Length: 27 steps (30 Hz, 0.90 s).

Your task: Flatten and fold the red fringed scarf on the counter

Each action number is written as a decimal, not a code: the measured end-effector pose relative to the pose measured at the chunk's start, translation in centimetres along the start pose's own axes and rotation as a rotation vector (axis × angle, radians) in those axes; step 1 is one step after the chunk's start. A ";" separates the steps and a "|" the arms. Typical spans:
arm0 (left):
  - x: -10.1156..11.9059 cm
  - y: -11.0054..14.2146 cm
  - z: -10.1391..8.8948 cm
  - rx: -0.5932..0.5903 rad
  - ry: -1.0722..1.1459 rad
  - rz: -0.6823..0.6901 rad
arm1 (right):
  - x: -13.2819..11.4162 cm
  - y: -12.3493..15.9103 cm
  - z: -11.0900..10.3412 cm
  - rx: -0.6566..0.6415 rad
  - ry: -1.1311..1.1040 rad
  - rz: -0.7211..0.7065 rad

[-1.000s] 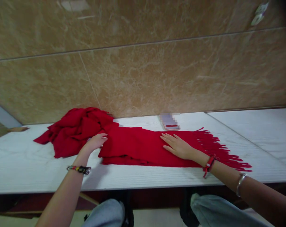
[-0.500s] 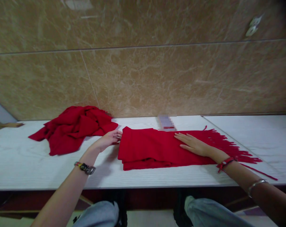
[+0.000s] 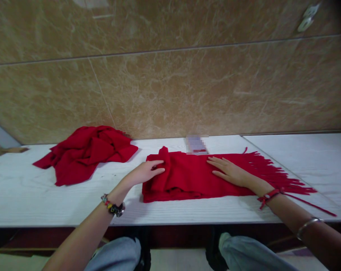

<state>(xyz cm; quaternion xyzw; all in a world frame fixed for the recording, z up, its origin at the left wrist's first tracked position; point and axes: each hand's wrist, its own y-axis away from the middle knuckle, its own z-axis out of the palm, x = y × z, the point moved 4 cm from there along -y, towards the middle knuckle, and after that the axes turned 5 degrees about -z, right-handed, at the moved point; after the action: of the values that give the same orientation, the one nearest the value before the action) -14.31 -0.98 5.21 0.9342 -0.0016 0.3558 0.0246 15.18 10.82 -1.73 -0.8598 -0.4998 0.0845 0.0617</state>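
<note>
A red fringed scarf (image 3: 190, 175) lies folded lengthwise on the white tabletop, its fringe spread to the right. My left hand (image 3: 143, 172) grips the scarf's left end, where a flap of cloth stands raised and bent over to the right. Some of its fingers are partly hidden by the red cloth. Flat on the middle of the scarf rests my right hand (image 3: 234, 172), fingers stretched out, holding nothing. A second red cloth (image 3: 88, 154), also fringed, sits crumpled to the left of my left hand.
Behind the scarf lies a flat, blurred rectangular object (image 3: 197, 145). The white tabletop (image 3: 74, 207) backs onto a brown marbled wall (image 3: 170, 90). Its front edge runs just above my knees. A wall socket (image 3: 308, 18) is at the upper right.
My left hand has moved right from beside the scarf's left end and taken the cloth there, raising a flap and bending it rightward. My right hand stays flat in place.
</note>
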 end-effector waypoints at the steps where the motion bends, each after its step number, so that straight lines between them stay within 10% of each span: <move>1: 1.0 0.2 0.4 -0.026 -0.007 0.047 | 0.0 0.0 0.0 0.004 0.004 0.003; 6: 3.0 0.4 0.6 0.012 0.030 0.113 | 0.0 -0.1 0.1 0.029 0.013 -0.005; 14: 0.5 1.1 1.0 -0.004 -0.592 -0.044 | 0.0 0.0 0.1 0.058 0.021 -0.020; 27: -0.5 0.4 -0.7 0.072 -0.577 -0.112 | 0.4 0.2 0.3 0.076 0.014 -0.009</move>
<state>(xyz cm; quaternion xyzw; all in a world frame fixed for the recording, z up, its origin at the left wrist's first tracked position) -15.14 -1.33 5.47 0.9957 0.0555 0.0736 0.0093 15.48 11.05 -2.05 -0.8552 -0.4996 0.0969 0.0982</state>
